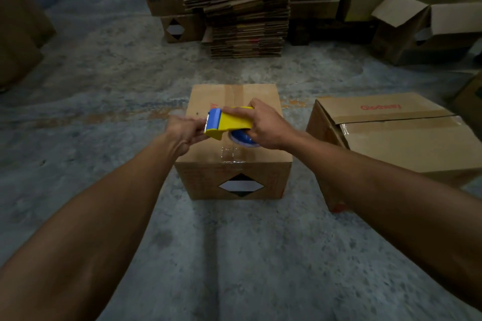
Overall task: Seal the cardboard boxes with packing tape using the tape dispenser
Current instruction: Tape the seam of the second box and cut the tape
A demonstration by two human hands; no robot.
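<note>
A closed cardboard box stands on the floor in front of me, with a diamond label on its near side and tape along its top seam. Above its top, my right hand grips a yellow and blue tape dispenser around its roll. My left hand pinches the tape end at the dispenser's blue front edge. A second, larger box lies to the right, its top flaps closed with shiny tape on part of the seam.
A tall stack of flattened cartons rises at the back centre, flanked by small boxes. Open boxes stand at the back right, more cartons at the left edge. Grey concrete floor surrounds the boxes.
</note>
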